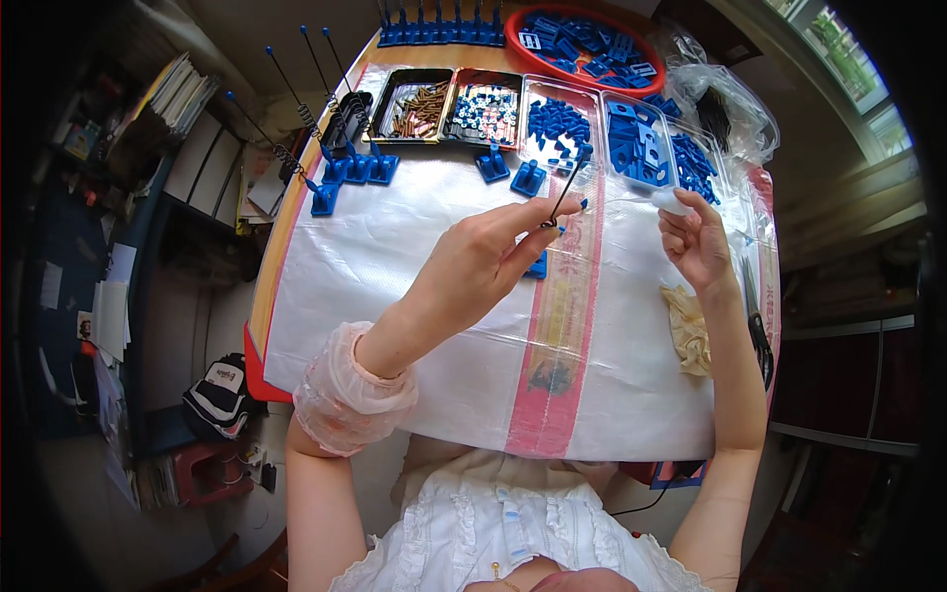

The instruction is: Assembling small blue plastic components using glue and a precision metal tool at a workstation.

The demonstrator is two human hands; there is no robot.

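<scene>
My left hand (478, 255) is over the middle of the table, thumb and forefinger pinched on a thin black wire rod (566, 189) that slants upward. Small blue bits show by the fingertips. Below them a blue plastic base (538, 265) lies on the sheet, partly hidden by the hand. My right hand (698, 245), farther right, closes on a small whitish, translucent squeeze bottle (670, 201) with a thin tip pointing left. Two blue base pieces, one farther left (492, 166) and one nearer (529, 179), stand beyond my left hand.
Trays of brown metal pins (419, 109), small white-and-blue parts (483, 111) and blue parts (559, 122) line the back. Behind them sits a red basin (511, 41). Blue bases with springy rods (324, 199) stand at left. Scissors (758, 331) and a crumpled cream cloth (688, 331) lie right.
</scene>
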